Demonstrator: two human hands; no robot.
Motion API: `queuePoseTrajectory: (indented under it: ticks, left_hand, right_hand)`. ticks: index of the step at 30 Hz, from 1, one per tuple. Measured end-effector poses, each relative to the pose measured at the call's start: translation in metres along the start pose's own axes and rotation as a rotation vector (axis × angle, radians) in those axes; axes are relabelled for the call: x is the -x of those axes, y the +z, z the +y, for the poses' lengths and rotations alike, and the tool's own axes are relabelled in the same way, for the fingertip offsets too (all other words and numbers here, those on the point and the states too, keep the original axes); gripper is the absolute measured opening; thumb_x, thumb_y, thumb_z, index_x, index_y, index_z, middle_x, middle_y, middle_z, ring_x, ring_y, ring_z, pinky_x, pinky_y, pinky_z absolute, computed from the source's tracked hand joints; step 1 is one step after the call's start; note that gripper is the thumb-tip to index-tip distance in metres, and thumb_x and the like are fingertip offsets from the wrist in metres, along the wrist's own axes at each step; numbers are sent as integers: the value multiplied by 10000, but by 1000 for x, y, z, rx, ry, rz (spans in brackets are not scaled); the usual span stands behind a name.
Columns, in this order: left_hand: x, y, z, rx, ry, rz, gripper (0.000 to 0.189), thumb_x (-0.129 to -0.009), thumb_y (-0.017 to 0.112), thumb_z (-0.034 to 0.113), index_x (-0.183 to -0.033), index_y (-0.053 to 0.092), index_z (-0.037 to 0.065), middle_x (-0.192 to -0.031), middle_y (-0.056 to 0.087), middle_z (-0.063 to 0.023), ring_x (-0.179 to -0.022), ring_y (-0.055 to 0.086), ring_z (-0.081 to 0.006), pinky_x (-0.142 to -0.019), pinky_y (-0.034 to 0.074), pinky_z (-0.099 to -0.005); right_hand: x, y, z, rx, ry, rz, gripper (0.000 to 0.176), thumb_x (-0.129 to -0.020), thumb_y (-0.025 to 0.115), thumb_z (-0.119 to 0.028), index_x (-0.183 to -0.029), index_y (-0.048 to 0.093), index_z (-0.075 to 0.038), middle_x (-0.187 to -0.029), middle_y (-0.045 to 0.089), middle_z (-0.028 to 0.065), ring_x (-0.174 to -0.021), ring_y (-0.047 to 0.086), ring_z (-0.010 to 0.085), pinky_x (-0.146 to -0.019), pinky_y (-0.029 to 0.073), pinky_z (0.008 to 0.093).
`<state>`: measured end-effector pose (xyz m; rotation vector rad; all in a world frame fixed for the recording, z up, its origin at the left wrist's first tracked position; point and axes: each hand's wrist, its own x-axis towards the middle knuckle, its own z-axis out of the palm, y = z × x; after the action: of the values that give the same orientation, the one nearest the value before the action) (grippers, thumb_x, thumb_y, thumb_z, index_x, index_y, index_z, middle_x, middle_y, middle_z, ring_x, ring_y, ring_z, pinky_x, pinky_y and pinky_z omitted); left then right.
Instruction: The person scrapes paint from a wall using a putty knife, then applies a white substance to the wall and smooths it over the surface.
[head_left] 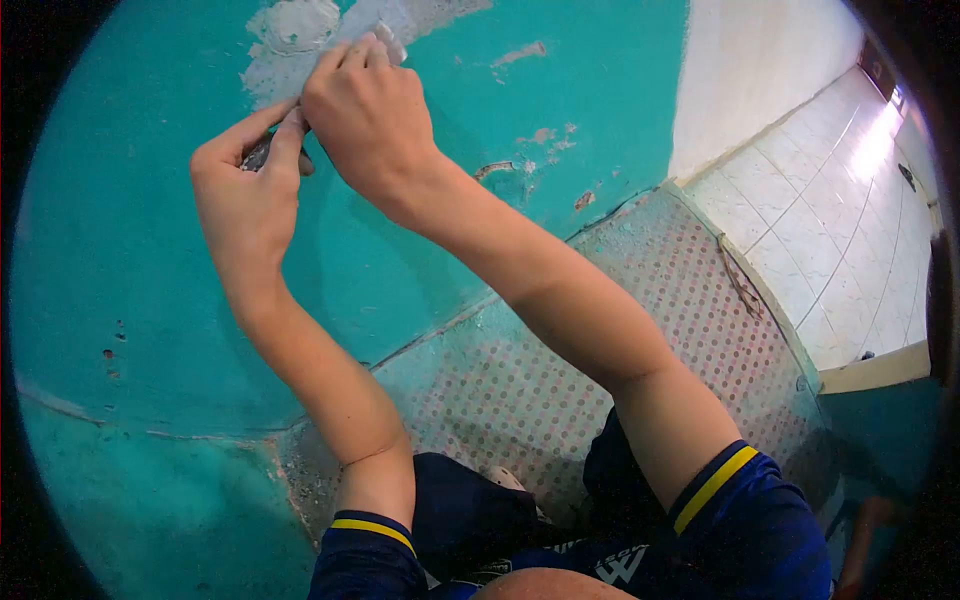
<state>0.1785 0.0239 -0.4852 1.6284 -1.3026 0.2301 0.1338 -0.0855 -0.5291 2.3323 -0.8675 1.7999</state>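
Observation:
Against a teal wall (pixel 420 270), both of my hands are raised near a patch of grey-white filler (pixel 295 30). My right hand (pixel 370 110) is closed, its fingers bent around a small whitish piece (pixel 392 42) that shows past the fingertips at the lower edge of the patch. Just left and below, my left hand (pixel 245 190) is wrapped around a dark grey object (pixel 262 152), mostly hidden by the thumb and fingers; I cannot tell its kind. The left fingertips meet the side of the right hand in this view.
Chipped spots (pixel 495 170) mark the wall to the right. Below runs a dusty, dotted floor (pixel 690 270), with a raised sill (pixel 745 275) along its right side. Beyond it lies a white-tiled floor (pixel 820 220) beside a white wall (pixel 740 70).

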Motion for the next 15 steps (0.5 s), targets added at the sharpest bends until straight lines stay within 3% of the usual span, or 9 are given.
queuePoseTrajectory:
  ticks: [4,6,7,9,12,15]
  left_hand:
    - [-8,26,-19,132,46,86,217,-863,655,72,-1031,708,-54,-740,670,-66,-647,587,-88,-593,466,-247]
    - [-10,44,-26,85,227,104,228,-869,620,43,-1057,696,-62,-891,726,-126,-789,666,-140,-721,522,-269]
    - [-8,50,-25,89,227,108,228,-869,620,43,-1057,696,-62,-891,726,-126,-789,666,-140,-721,522,-269]
    - [-8,59,-20,165,194,56,246,-868,607,37,-1078,688,-60,-1018,722,-168,-923,682,-182,-838,522,-291]
    - [-4,47,-8,96,194,26,247,-868,605,42,-1080,693,-49,-988,727,-165,-885,682,-176,-806,523,-290]
    - [0,37,3,9,235,43,239,-863,612,49,-1066,700,-43,-949,731,-158,-838,683,-162,-772,525,-284]
  right_hand:
    - [-8,8,11,-5,31,153,507,-757,611,-107,-1143,536,213,-1135,571,414,-1099,628,398,-779,578,328]
    - [-7,9,27,74,-9,243,483,-820,591,-18,-1242,494,199,-1156,597,362,-1028,663,390,-785,590,339]
    - [-6,10,33,76,-14,244,483,-820,591,-18,-1242,494,199,-1156,597,362,-1028,663,390,-785,590,339]
    - [-5,12,41,30,1,354,469,-836,573,-13,-1248,490,195,-1166,581,379,-1061,651,385,-799,585,329]
    - [1,19,46,-66,39,302,500,-769,607,-75,-1179,521,198,-1209,542,398,-1131,608,403,-808,579,352]
    - [2,19,35,-77,86,241,490,-782,598,-57,-1199,518,186,-1238,540,374,-1127,611,397,-817,579,367]
